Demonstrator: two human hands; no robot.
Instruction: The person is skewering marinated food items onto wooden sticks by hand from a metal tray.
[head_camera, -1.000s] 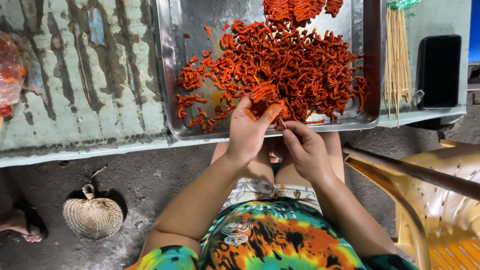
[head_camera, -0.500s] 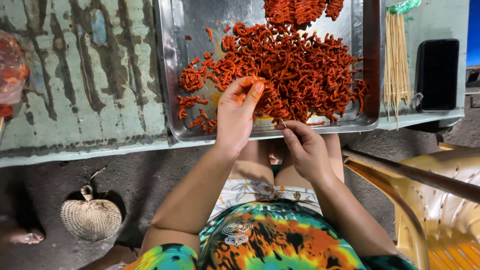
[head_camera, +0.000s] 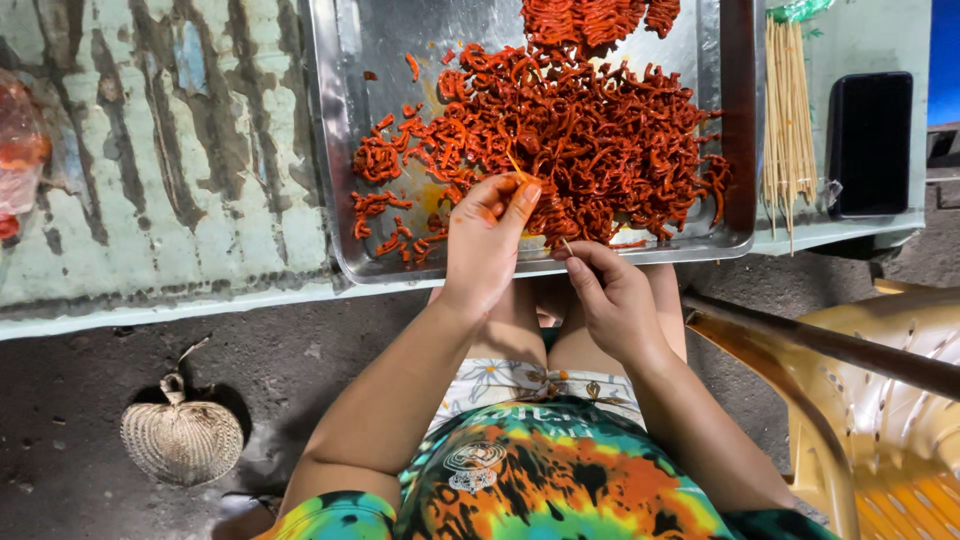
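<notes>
Fingers (head_camera: 520, 195) pinching red strips (head_camera: 590, 140), tray (head_camera: 340, 150), skewers (head_camera: 787, 120)

The red-orange strips (head_camera: 580, 130) lay heaped in a tangled mound across the middle and right of a shallow metal tray (head_camera: 345, 130), each one thin, curled and coated in a reddish seasoning; a smaller clump sat apart at the tray's far edge, and loose bits were scattered toward its left side (where oily orange smears marked the bare metal). A thin pale skewer (head_camera: 515, 165) stood tilted at the near edge of the heap, pinched in the grip of the left hand (head_camera: 485, 240) and partly hidden by the thumb. Its lower end ran toward the right hand (head_camera: 610, 300), whose fingertips closed on it just beside the tray's near rim.
</notes>
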